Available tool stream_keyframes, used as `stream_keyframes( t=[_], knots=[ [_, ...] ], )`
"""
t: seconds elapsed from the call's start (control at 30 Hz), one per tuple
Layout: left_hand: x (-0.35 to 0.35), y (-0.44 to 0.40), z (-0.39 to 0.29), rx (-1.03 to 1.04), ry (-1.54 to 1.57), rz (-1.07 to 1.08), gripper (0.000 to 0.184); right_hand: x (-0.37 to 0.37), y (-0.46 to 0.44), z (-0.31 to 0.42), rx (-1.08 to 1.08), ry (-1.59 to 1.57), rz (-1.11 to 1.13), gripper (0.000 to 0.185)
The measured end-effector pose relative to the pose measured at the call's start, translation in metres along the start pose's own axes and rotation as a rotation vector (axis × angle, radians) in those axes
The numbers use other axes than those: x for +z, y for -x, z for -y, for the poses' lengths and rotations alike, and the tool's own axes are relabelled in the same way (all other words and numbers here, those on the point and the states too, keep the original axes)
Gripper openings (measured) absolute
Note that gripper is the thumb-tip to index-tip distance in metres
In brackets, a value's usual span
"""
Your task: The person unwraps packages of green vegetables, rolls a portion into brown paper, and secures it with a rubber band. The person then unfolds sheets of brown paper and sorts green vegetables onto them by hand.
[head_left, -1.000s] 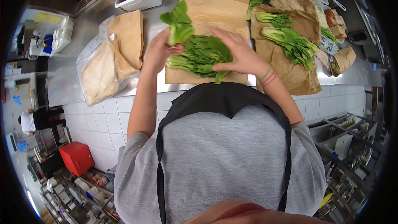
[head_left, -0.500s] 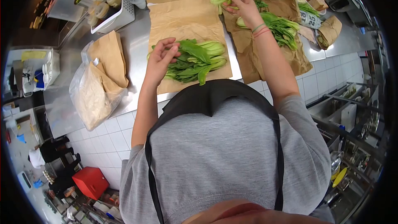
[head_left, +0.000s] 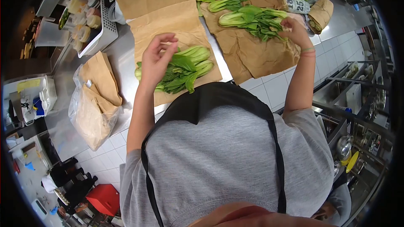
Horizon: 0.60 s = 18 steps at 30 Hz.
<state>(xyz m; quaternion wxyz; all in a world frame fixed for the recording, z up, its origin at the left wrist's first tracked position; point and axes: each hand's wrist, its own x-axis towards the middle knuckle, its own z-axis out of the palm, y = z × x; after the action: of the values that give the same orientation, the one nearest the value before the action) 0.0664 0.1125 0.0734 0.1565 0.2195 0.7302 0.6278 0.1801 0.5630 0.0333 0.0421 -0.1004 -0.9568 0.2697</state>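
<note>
A stainless-steel counter (head_left: 59,130) carries a flat brown paper sheet (head_left: 164,21), creased across and running up out of view. To the right of the sheet lies crumpled brown paper (head_left: 261,59). To its left, a clear plastic bag (head_left: 90,120) holds more brown paper, and farther from the wearer on that side stands a white perforated basket (head_left: 107,33) of lidded tubs. On the near half of the sheet is the bok choy pile (head_left: 191,63), leaves and pale stalks overlapping. Right of the sheet, a large bok choy bunch (head_left: 248,19) and a smaller bok choy bunch (head_left: 227,2) lie on the crumpled paper. The left hand (head_left: 155,61) is over the sheet, above the pile's left part, fingers curved with the thumb apart, holding nothing visible. The right hand (head_left: 294,31), well right of the sheet, is at the large bunch's leaf tips, fingers bent; whether they pinch a leaf I cannot tell. Thin green and red wristbands (head_left: 308,51) circle that wrist.
</note>
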Motion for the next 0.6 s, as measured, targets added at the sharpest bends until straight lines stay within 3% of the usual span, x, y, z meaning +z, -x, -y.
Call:
stream_keyframes(
  t=[0.2, 0.27, 0.3, 0.4, 0.47, 0.53, 0.6],
  knots=[
    [0.062, -0.067, -0.003, 0.243, -0.390, 0.272, 0.025, 0.043, 0.038, -0.022, 0.110, -0.127, -0.267, 0.033],
    [0.085, -0.083, -0.002, 0.324, -0.475, 0.351, 0.025, 0.047, 0.043, -0.021, 0.123, -0.435, -0.371, 0.028],
    [0.098, -0.088, 0.001, 0.259, -0.398, 0.388, 0.025, 0.042, 0.046, -0.007, 0.156, -0.676, -0.362, 0.023],
    [0.134, -0.088, -0.002, 0.108, -0.304, 0.482, 0.032, 0.032, 0.050, 0.010, 0.052, -0.648, -0.328, 0.021],
    [0.154, -0.081, 0.000, -0.164, -0.075, 0.579, 0.036, 0.035, 0.052, 0.041, 0.084, -0.818, -0.284, 0.020],
    [0.168, -0.073, 0.000, -0.181, 0.053, 0.570, 0.037, 0.045, 0.047, 0.064, -0.011, -0.943, -0.155, 0.023],
    [0.167, -0.069, 0.004, -0.199, 0.179, 0.543, 0.037, 0.061, 0.043, 0.093, 0.041, -1.073, -0.197, 0.025]
  ],
)
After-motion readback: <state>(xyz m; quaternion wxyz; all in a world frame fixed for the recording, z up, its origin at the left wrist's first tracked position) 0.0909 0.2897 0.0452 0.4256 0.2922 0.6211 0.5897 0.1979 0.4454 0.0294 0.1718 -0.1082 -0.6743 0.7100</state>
